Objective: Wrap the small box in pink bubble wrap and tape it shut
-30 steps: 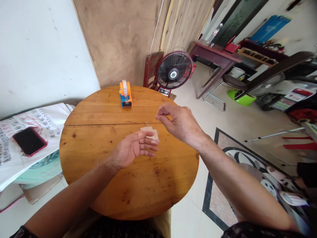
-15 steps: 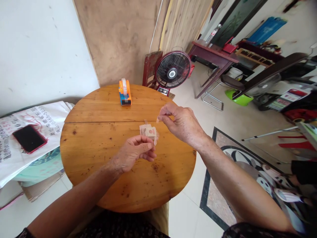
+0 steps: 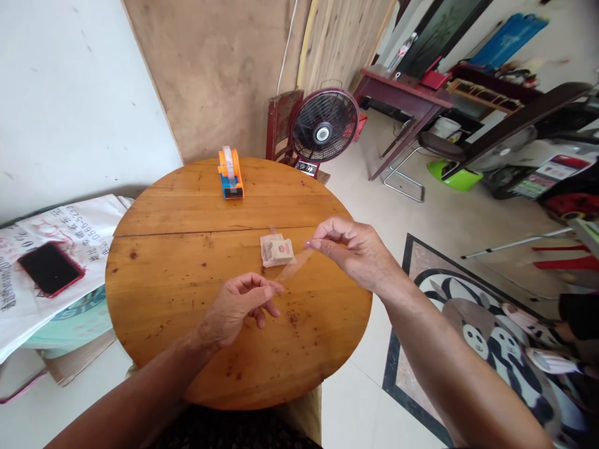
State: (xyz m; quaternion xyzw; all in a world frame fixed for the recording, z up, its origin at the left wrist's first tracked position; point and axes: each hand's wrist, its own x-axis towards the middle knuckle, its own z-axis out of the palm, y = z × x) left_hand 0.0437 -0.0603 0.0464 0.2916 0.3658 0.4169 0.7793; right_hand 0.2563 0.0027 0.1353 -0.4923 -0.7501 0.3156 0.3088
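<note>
A strip of clear tape [image 3: 294, 265] stretches slantwise between my two hands, above the wooden table. My left hand [image 3: 243, 302] pinches its lower left end between thumb and forefinger, the other fingers loosely curled. The upper right end is pinched in the fingertips of my right hand [image 3: 353, 249]. Just behind the strip, a small beige packet with red print [image 3: 281, 250] lies on a thin, pale, see-through wrapper [image 3: 267, 248]. A short bit of tape [image 3: 272, 230] sticks out from the wrapper's far edge. An orange and blue tape dispenser [image 3: 231, 174] stands near the table's far edge.
The round wooden table [image 3: 187, 280] has a seam across it. At left, a phone [image 3: 50, 268] lies on a white printed sack [image 3: 100, 218]. Beyond the table are a floor fan [image 3: 322, 134] and a wooden chair [image 3: 276, 121]. A panda-patterned mat [image 3: 449, 312] covers the floor at right.
My hands have moved apart, the left one to the left and down, the right one slightly right and down. The tape strip now shows stretched between them, and the packet is less covered.
</note>
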